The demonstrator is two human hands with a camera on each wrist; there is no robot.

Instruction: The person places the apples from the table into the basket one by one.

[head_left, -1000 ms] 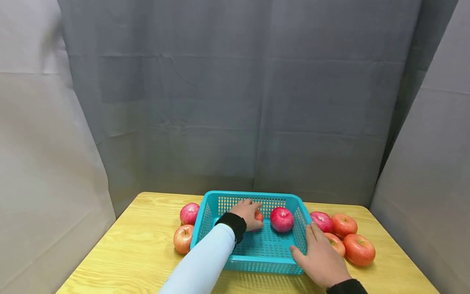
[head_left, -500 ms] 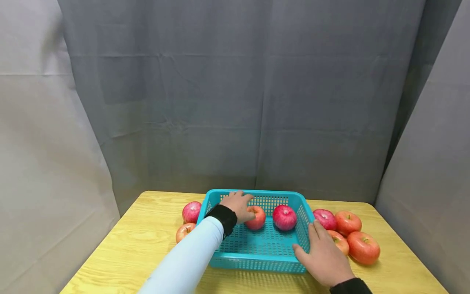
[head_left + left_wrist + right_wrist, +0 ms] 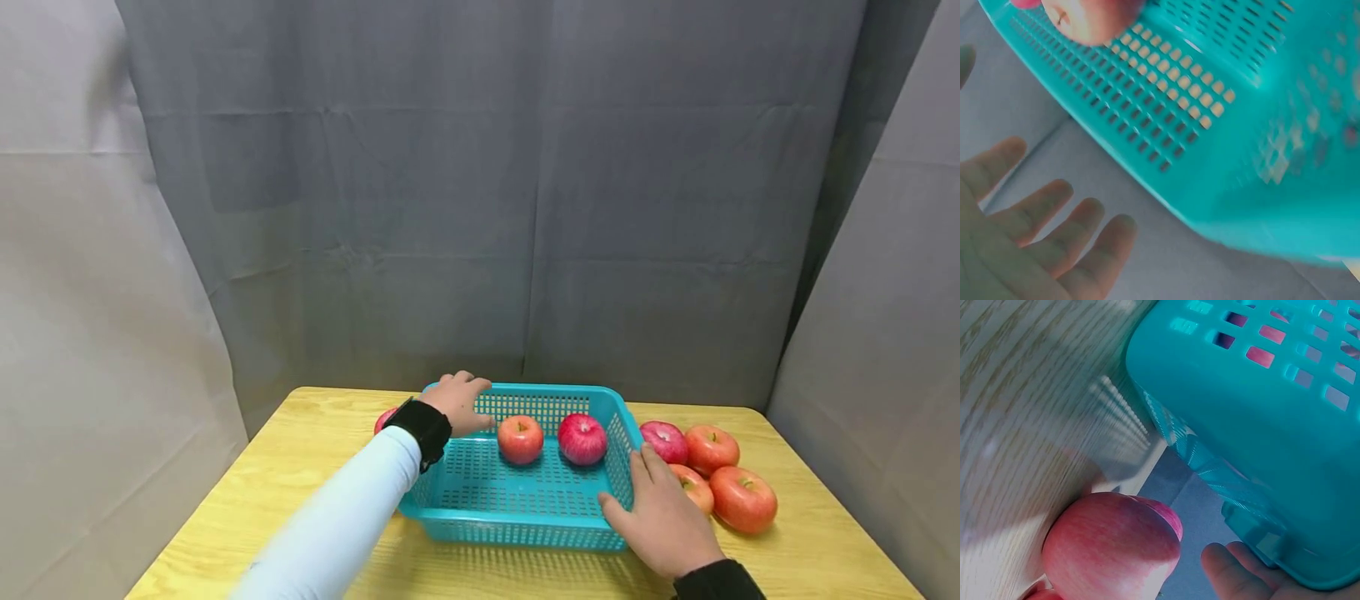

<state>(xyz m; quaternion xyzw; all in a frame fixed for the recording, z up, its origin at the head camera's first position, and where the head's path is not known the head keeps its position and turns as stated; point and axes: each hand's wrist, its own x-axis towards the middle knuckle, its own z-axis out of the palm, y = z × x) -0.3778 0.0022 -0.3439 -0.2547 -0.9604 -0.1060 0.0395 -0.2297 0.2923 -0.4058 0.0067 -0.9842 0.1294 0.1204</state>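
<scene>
On the yellow table [image 3: 247, 517] I see the teal basket [image 3: 525, 533] lying with its long axis left to right, open side up. My left hand [image 3: 457, 402] hovers over its far left corner, fingers loosely spread, holding nothing. My right hand [image 3: 660, 523] rests flat against the near right corner. I count two apples inside [image 3: 521, 439], four right of it [image 3: 742, 498], and one partly hidden on the left [image 3: 385, 419].

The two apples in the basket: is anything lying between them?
No. In the head view the orange-red apple and the red apple sit side by side, with only a narrow strip of bare basket floor between.
</scene>
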